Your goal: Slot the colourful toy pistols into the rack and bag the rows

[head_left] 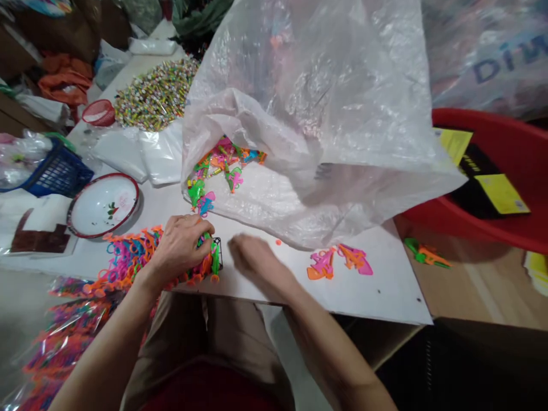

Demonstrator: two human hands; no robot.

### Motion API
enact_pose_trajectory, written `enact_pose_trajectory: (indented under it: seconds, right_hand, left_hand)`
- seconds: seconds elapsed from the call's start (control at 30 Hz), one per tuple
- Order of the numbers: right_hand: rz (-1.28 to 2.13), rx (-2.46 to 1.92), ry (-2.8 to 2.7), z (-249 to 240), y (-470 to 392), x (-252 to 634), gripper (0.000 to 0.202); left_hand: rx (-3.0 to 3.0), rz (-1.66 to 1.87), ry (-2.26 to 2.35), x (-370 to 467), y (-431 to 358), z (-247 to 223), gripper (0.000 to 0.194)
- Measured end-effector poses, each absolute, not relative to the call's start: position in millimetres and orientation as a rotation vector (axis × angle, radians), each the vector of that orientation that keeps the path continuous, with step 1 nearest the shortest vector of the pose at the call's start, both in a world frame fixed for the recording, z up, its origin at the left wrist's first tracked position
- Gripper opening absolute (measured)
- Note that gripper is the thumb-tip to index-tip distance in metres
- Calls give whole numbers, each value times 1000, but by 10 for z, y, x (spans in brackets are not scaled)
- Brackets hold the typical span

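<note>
My left hand [184, 242] is closed over the right end of a packed row of small plastic toys [128, 260] in orange, pink, blue and green. Its fingers curl around a green toy [215, 260] there, beside a thin black wire frame [220, 251]. Just to the right, above the white table [274, 285], is my right hand [252, 257], smeared by motion, so its fingers do not show clearly. Two pink-and-orange toys [323, 265] [356, 258] lie farther right. More loose toys [226, 157] spill from the mouth of a large clear plastic bag [334, 114].
An enamel basin [103, 205] with a red rim and a blue basket [57, 168] stand at the left. Behind are a heap of tiny colourful pieces [156, 94] and a small red sieve [99, 113]. A big red tub [492, 165] is at the right; bagged toys [64, 337] hang lower left.
</note>
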State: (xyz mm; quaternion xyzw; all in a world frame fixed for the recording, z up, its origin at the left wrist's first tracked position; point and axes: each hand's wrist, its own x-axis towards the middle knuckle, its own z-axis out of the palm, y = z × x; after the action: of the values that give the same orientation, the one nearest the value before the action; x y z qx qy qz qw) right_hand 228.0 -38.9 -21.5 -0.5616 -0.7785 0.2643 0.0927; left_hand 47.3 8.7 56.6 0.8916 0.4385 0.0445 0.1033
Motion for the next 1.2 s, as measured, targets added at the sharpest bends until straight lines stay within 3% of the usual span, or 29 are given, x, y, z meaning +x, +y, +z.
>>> enact_pose_trajectory:
  seconds: [0.1, 0.33, 0.47, 0.6, 0.83, 1.0, 1.2]
  right_hand:
    - [449, -1869, -2148, -78, 425, 2460, 28]
    - [172, -1877, -2232, -144, 1732, 2353, 40]
    - [182, -1877, -2314, -236, 1460, 2793, 39]
    - [330, -1791, -2090, -172, 583, 3069, 25]
    - [1043, -1377, -1656, -414, -579, 2139, 14]
    - [1025, -1337, -1801, -482, -395, 2006, 15]
    - [848, -1622, -2219, -288, -276, 1919, 16]
  left_hand:
    - [2659, 116, 1296, 471, 90, 557, 14]
    - [2660, 143, 1224, 448, 58, 566, 14]
    - [2683, 145, 1159, 402, 17, 555, 15]
    - [2659, 95, 1208, 388, 16, 567, 17]
    - [2648, 90, 1194, 406, 20, 621, 19]
    - [2686, 111, 1192, 404, 1, 601, 28]
    - [2712, 116, 1183, 383, 6, 581, 50]
